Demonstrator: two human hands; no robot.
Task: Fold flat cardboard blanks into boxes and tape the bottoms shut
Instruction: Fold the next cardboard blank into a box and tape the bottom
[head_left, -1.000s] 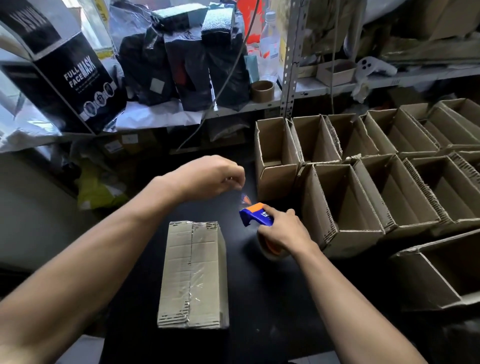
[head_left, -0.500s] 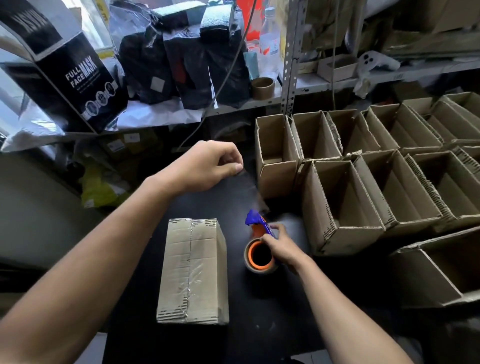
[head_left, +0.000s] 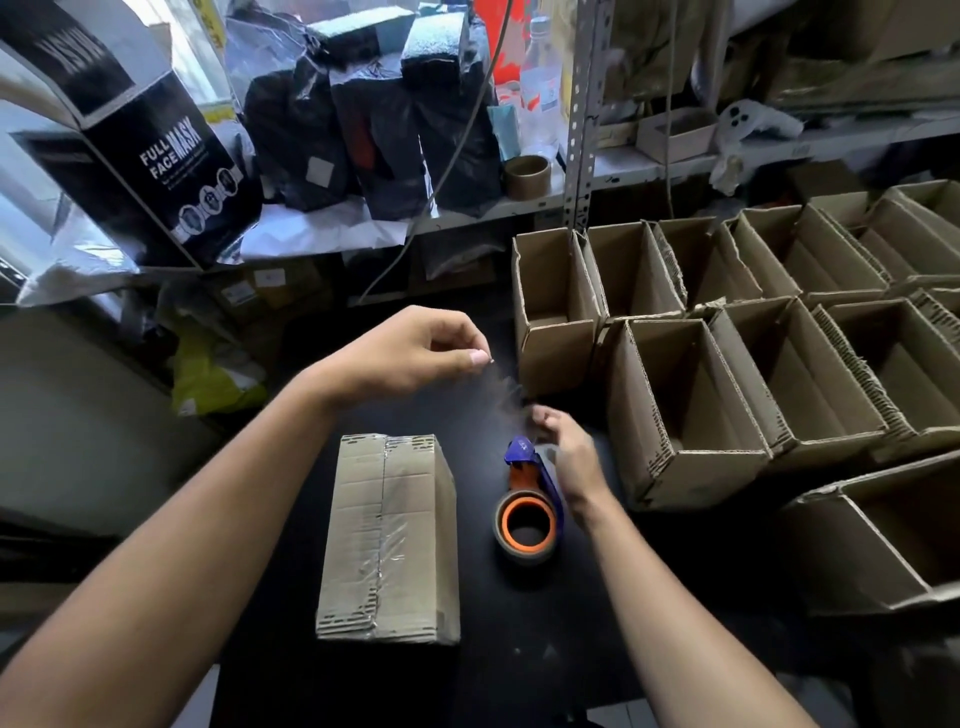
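Taped box (head_left: 388, 538) on surface (head_left: 519, 623) — below left hand (head_left: 410, 353) pinching tape end (head_left: 501, 387); right hand (head_left: 569, 457) curled on tape dispenser (head_left: 527, 506) — just right of box.

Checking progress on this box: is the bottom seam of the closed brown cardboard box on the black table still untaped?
No: the closed brown cardboard box already has shiny clear tape along its centre seam.

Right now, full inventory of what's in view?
taped box: 1, brown, black table, left of dispenser
tape dispenser: 1, blue and orange, table centre
tape strip: 1, clear, stretched between the hands
open boxes: many, brown, rows at right
mask box: 1, black, shelf left
black bags: several, shelf
empty tape core: 1, brown, shelf
left hand: pinches tape strip
right hand: at dispenser, grip unclear
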